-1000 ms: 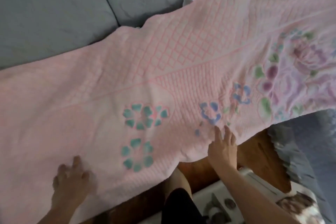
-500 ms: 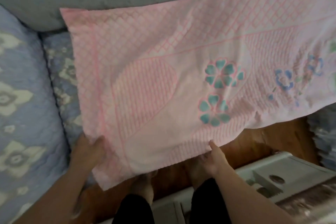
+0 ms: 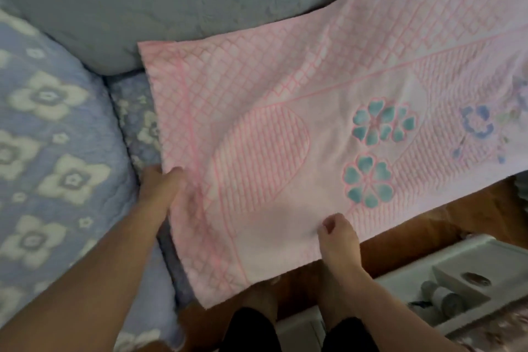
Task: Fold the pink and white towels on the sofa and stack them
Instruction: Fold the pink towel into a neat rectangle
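Note:
A large pink towel with a lattice pattern and teal and blue flowers lies spread across the sofa seat, running off the frame to the right. Its near edge hangs over the front of the seat. My left hand grips the towel's left edge, thumb on top of the cloth. My right hand pinches the near edge close to the lower teal flower. No white towel shows in this view.
Grey back cushions rise behind the towel. A blue quilted cover with white flowers drapes the sofa arm at left. Below the seat are a wooden floor, a white tray-like unit and my legs.
The view has swung left to the towel's left end. Both hands went from lying flat on the cloth to taking hold of its left and near edges.

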Action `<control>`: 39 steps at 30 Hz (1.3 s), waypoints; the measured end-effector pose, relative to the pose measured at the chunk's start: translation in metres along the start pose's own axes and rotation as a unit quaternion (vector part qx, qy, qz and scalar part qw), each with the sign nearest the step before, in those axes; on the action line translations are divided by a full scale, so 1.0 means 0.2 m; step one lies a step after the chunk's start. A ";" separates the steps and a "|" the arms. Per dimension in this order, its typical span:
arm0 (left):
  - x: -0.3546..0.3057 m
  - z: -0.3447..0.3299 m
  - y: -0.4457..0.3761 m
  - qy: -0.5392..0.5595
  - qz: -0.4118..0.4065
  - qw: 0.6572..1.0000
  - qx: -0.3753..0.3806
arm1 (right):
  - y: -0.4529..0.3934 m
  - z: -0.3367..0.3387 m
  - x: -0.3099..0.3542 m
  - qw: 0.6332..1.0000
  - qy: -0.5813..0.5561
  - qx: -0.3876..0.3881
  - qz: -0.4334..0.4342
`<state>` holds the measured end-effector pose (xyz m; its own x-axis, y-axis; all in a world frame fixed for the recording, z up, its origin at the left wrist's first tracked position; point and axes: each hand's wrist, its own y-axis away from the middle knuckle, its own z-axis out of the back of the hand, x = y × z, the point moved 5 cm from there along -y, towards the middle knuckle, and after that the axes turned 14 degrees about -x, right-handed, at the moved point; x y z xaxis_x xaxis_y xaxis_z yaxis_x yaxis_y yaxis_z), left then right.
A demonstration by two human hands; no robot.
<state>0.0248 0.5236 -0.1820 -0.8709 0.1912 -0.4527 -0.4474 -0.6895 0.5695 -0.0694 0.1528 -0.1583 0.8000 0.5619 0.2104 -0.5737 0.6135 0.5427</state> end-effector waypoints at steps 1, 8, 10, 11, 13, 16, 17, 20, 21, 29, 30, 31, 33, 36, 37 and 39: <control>-0.08 -0.01 -0.13 0.019 0.000 1.000 0.004 | 0.07 -0.09 0.10 0.997 0.012 0.055 0.051; -0.45 -0.18 -0.84 0.115 0.023 0.991 0.059 | 0.69 -0.81 0.50 0.923 0.039 0.301 0.235; -0.49 -0.21 -0.87 0.094 -0.003 0.993 0.069 | 0.79 -0.96 0.50 0.941 0.078 0.249 0.217; -0.50 -0.21 -0.87 0.084 -0.026 0.994 0.062 | 0.81 -1.02 0.51 0.952 0.104 0.208 0.200; -0.52 -0.17 -0.83 0.013 -0.086 0.996 0.006 | 0.84 -1.07 0.55 0.966 0.146 0.135 0.167; -0.59 0.03 -0.77 -0.086 -0.193 0.974 -0.084 | 0.86 -1.07 0.56 0.967 0.165 0.093 0.171; -0.60 0.10 -0.78 -0.112 -0.211 0.966 -0.103 | 0.86 -1.05 0.55 0.964 0.155 0.080 0.202; -0.64 0.23 -0.76 -0.200 -0.253 0.938 -0.125 | 0.83 -0.94 0.47 0.962 0.096 0.071 0.244; -0.65 0.25 -0.75 -0.217 -0.265 0.931 -0.127 | 0.83 -0.90 0.46 0.965 0.065 0.096 0.237; -0.61 0.34 -0.69 -0.283 -0.323 0.879 -0.206 | 0.75 -0.65 0.44 0.923 -0.131 0.340 0.121; -0.60 0.35 -0.65 -0.289 -0.345 0.865 -0.224 | 0.75 -0.65 0.42 0.920 -0.119 0.355 0.117; -0.59 0.36 -0.63 -0.295 -0.354 0.860 -0.219 | 0.76 -0.67 0.40 0.919 -0.088 0.359 0.139; -0.61 0.36 -0.64 -0.288 -0.308 0.890 -0.174 | 0.75 -0.69 0.38 0.927 -0.049 0.329 0.175; -0.65 0.41 -0.63 -0.206 -0.173 0.956 -0.121 | 0.70 -0.55 0.38 0.946 -0.052 0.296 0.118; -0.67 0.43 -0.60 -0.166 -0.142 0.971 -0.098 | 0.68 -0.47 0.39 0.949 -0.047 0.293 0.108; -0.75 0.42 -0.42 0.001 -0.055 0.998 -0.025 | 0.62 -0.24 0.37 0.959 -0.027 0.271 0.082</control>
<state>0.1766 0.6118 -0.1049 -0.8164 0.2664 -0.5124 -0.5300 -0.6981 0.4814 -0.0904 0.2969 -0.1150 0.7237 0.5869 0.3630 -0.5284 0.1329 0.8385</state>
